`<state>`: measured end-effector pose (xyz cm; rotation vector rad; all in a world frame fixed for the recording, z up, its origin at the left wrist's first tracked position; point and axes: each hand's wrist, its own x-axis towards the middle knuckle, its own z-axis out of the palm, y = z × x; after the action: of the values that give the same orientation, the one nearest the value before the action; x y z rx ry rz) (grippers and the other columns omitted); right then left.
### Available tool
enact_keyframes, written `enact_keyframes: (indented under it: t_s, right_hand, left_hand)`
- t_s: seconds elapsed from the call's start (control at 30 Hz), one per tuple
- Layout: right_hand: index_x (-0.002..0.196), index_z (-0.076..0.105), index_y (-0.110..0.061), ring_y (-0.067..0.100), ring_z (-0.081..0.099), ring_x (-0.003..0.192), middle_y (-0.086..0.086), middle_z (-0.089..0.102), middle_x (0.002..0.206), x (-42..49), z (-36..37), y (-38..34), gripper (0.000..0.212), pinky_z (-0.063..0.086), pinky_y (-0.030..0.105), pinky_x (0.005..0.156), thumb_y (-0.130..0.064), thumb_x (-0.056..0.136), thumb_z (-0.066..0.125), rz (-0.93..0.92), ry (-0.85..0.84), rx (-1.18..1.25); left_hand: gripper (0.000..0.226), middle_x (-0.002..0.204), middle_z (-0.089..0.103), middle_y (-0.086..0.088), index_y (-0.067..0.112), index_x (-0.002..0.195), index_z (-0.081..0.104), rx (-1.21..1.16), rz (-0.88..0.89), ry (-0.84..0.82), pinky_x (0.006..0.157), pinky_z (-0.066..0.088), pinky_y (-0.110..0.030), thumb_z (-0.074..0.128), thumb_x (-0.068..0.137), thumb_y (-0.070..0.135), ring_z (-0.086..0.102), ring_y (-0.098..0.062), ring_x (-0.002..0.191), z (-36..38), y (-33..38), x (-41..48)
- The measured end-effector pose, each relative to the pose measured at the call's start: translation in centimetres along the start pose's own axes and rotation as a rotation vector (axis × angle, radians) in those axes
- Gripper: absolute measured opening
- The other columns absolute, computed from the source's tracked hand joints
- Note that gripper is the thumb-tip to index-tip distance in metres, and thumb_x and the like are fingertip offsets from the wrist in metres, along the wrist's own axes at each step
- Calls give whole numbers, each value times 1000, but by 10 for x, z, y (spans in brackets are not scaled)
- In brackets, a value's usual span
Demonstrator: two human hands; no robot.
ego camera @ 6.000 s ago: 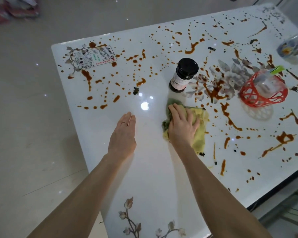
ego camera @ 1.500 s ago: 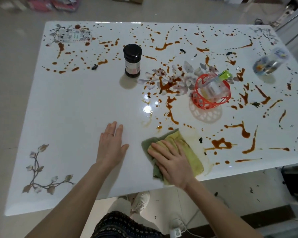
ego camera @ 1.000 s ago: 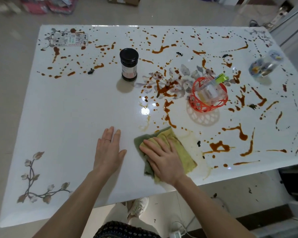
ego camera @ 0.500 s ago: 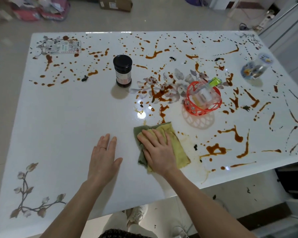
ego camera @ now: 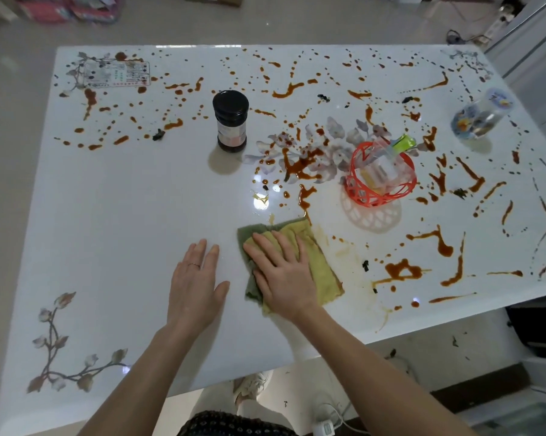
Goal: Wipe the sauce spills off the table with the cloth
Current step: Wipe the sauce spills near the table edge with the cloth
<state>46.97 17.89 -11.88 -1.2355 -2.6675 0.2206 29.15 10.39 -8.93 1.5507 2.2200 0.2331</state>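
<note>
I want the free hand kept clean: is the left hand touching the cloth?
Apart. The head view shows a strip of bare white table between the thumb of the left hand and the green edge of the cloth.

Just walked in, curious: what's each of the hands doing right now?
Left hand: open, flat on the table, holding nothing.
Right hand: open, fingers straight, pressing the cloth onto the table.
</note>
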Motion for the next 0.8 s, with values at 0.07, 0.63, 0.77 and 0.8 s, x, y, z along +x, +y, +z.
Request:
enact_keyframes:
  t_s: [0.07,0.63,0.77,0.8]
  right_hand:
    - [149,43,-30,27,30,146,-7,39,156,-14,1,-14,50,21,61,116,-39,100,43,-8,7,0]
    - [149,43,-31,29,33,144,-6,41,155,11,12,-48,52,22,59,115,-37,98,43,32,23,-9]
    - [148,43,-32,27,34,144,-7,42,154,6,13,-51,51,23,59,115,-39,98,45,-81,-6,-5]
    - [147,46,-32,27,36,143,-7,43,153,18,14,-47,49,25,58,114,-39,98,45,-100,-4,-8]
  left_hand:
    - [68,157,12,-8,15,148,21,-22,0,14,116,16,-40,55,89,22,8,-23,144,-3,1,-1]
    - [81,150,33,-4,12,148,24,-215,-9,174,111,28,-32,43,73,-14,32,-18,137,-2,-15,1]
    - [75,143,44,-4,13,143,36,-366,-40,263,105,34,-29,43,74,-16,47,-19,126,-11,-15,4]
    - [74,141,46,-4,14,141,38,-392,-52,288,104,38,-31,41,74,-17,49,-20,122,-14,-15,5]
